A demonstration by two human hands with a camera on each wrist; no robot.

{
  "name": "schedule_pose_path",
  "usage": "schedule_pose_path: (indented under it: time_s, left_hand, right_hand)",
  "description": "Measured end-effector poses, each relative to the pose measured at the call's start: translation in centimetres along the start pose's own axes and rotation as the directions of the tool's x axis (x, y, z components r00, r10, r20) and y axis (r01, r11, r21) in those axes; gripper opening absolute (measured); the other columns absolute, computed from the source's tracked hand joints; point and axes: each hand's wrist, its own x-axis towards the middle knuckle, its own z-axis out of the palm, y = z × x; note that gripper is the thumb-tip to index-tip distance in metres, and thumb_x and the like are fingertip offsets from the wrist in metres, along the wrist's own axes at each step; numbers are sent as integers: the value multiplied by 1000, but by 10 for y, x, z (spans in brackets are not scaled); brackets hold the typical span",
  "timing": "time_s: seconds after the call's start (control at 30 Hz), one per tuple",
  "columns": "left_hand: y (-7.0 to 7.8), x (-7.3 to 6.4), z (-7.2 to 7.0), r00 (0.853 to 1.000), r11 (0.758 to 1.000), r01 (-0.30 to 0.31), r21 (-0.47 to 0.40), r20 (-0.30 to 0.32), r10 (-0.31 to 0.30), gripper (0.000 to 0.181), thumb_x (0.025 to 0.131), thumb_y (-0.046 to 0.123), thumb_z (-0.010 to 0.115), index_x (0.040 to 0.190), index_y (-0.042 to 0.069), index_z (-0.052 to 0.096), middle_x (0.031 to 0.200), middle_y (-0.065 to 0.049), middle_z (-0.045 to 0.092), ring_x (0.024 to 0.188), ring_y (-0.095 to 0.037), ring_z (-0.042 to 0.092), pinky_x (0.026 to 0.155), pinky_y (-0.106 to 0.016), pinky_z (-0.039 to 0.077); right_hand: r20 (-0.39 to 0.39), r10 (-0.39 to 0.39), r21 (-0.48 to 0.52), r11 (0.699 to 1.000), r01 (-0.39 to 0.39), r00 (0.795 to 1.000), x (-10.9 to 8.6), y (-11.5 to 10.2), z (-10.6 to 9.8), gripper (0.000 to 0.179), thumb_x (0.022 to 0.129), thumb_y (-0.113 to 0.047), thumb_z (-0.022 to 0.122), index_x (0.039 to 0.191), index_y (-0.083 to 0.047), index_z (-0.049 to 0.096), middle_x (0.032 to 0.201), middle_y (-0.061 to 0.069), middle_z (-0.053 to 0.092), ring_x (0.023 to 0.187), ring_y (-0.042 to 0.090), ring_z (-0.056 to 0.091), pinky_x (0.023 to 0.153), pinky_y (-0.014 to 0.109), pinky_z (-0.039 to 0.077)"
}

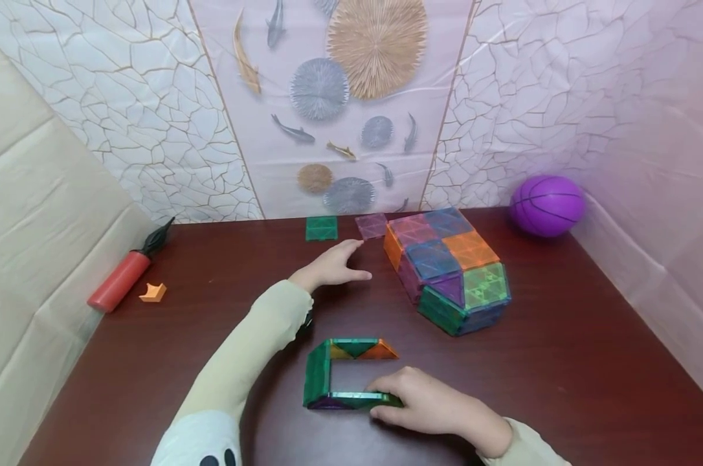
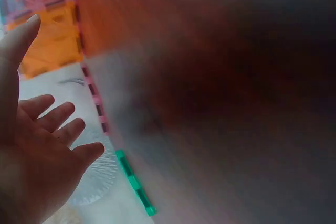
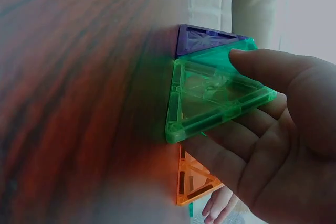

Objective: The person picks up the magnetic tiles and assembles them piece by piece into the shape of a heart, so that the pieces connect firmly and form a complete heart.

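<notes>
Three sides of magnetic tiles stand on the table as a small frame: a green tile (image 1: 317, 375) on the left, green, yellow and orange tiles (image 1: 377, 350) at the back, purple and green ones in front. My right hand (image 1: 430, 400) pinches the light green triangular tile (image 3: 220, 95) at the front side's right end, thumb on one face and fingers behind. My left hand (image 1: 335, 264) is stretched over the table, fingers spread and holding nothing. Just beyond its fingertips lie a flat purple tile (image 1: 371, 226) and a green square tile (image 1: 321, 228).
A larger block of multicoloured magnetic tiles (image 1: 450, 259) stands right of my left hand. A purple ball (image 1: 547, 206) sits in the back right corner. On the left lie a red hand pump (image 1: 120, 281) and a small orange piece (image 1: 153, 293). Patterned walls enclose the table.
</notes>
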Motion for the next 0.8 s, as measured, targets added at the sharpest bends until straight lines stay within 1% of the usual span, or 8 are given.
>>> schedule_pose_path:
  time_s: [0.07, 0.17, 0.27, 0.33, 0.43, 0.53, 0.67, 0.8]
  left_hand:
    - [-2, 11, 0, 999, 999, 27, 34, 20, -27, 90, 88, 50, 64, 154, 7, 20, 159, -11, 20, 146, -25, 18, 117, -44, 19]
    - [-2, 26, -1, 996, 993, 48, 107, 67, -55, 92, 89, 50, 63, 155, 7, 15, 161, -11, 14, 148, -26, 9, 118, -49, 12]
    - [1, 37, -1, 989, 986, 58, 157, 126, -78, 93, 89, 50, 62, 155, 9, 11, 162, -10, 8, 149, -28, 3, 117, -55, 6]
    - [3, 40, -2, 982, 983, 69, 173, 160, -97, 94, 89, 50, 62, 156, 9, 10, 162, -10, 5, 149, -27, 0, 116, -56, 4]
    - [2, 41, -2, 974, 979, 95, 180, 188, -129, 95, 89, 52, 61, 156, 10, 9, 162, -9, 4, 149, -26, 0, 117, -54, 2]
    - [0, 39, -2, 973, 976, 104, 193, 184, -140, 93, 89, 53, 60, 156, 10, 10, 162, -9, 6, 149, -24, 2, 117, -53, 4]
    - [-1, 32, -1, 981, 977, 70, 200, 164, -104, 91, 90, 52, 59, 155, 7, 14, 161, -11, 14, 148, -24, 9, 118, -51, 8]
    - [1, 17, 1, 984, 980, 20, 197, 168, -54, 89, 91, 52, 59, 154, 6, 18, 159, -13, 18, 147, -26, 15, 118, -47, 15]
  right_hand:
    - [0, -11, -8, 1000, 11, 1000, 0, 1, 0, 16, 95, -23, 63, 107, -14, 69, 88, -18, 63, 67, -8, 47, 64, 14, 45]
    - [-1, -21, -17, 1000, 21, 1000, -1, 2, 0, 16, 94, -23, 63, 107, -14, 69, 89, -18, 64, 69, -9, 48, 66, 13, 45]
    - [-8, -33, -20, 999, 33, 999, -3, 5, 0, 17, 94, -22, 64, 108, -13, 69, 92, -15, 66, 72, -9, 51, 67, 13, 46]
    - [-9, -43, -17, 999, 42, 999, -3, 6, 1, 17, 94, -21, 63, 108, -13, 69, 94, -13, 67, 75, -9, 53, 68, 12, 46]
    - [-7, -56, -9, 998, 56, 998, -2, 7, 3, 17, 95, -21, 63, 108, -13, 69, 95, -13, 68, 77, -9, 54, 69, 12, 46]
    - [-4, -60, 0, 998, 60, 998, -1, 8, 4, 17, 95, -20, 63, 108, -13, 69, 94, -14, 67, 76, -9, 54, 69, 11, 46]
    - [-3, -56, 1, 998, 56, 998, -2, 8, 3, 17, 95, -21, 62, 109, -14, 69, 94, -15, 66, 73, -10, 52, 68, 12, 46]
    - [-8, -46, -6, 999, 46, 999, -3, 9, 1, 17, 95, -22, 63, 109, -15, 69, 91, -17, 65, 69, -10, 47, 66, 13, 46]
